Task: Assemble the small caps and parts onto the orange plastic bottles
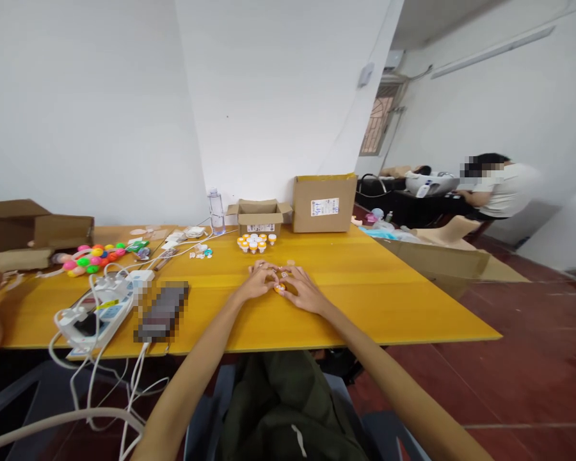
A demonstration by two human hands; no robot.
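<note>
Orange-capped and tiny, a small white plastic vial [280,288] sits pinched between the fingertips of both hands on the yellow wooden surface [393,301]. The left hand [258,282] curls its fingers onto the piece from one side and the right hand [303,291] meets it from the other, so each grip is closed lightly on the vial rather than clenched; how tightly cannot be told at this size. A job this fine would go best with wrists resting on the surface and the vial kept upright and low. One or two more small pieces lie just beyond the fingers, too small to make out. Farther back stands a cluster of matching orange-capped vials [255,242] before a small open cardboard box [259,216], with a larger closed cardboard box [324,202] beside it. At far left lie bright plastic balls [93,256] and a white power strip [103,312].
</note>
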